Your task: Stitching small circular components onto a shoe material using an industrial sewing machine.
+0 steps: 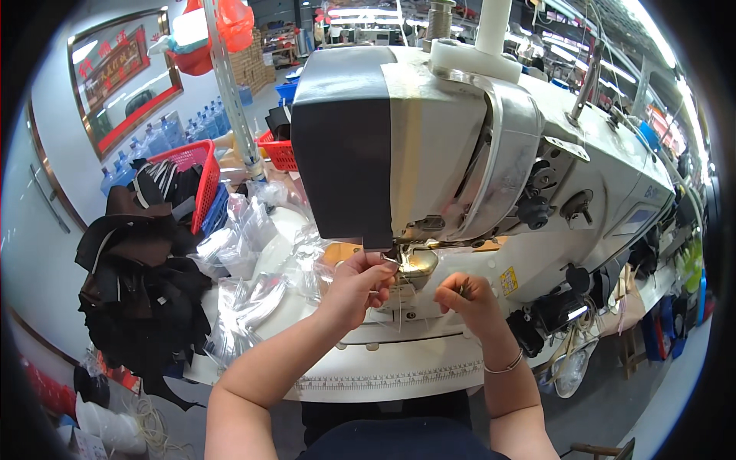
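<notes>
An industrial sewing machine [448, 146] fills the middle, its dark front cover facing me. My left hand [359, 290] is raised to the needle area under the cover, thumb and fingertips pinched together. Something small and pale shows at those fingertips, too small to name. To its right, in front of the machine's brassy post [416, 264], my right hand [469, 297] is curled closed. A small dark, thin piece sticks out between its fingers; its kind is mostly hidden. Fine pale threads hang below the needle area, between the two hands.
Clear plastic bags [249, 307] lie on the white table [368, 387] to the left. Dark cut pieces [142, 291] hang in a heap over its left edge, near a red basket [203, 184]. A metal pole [230, 92] stands behind them.
</notes>
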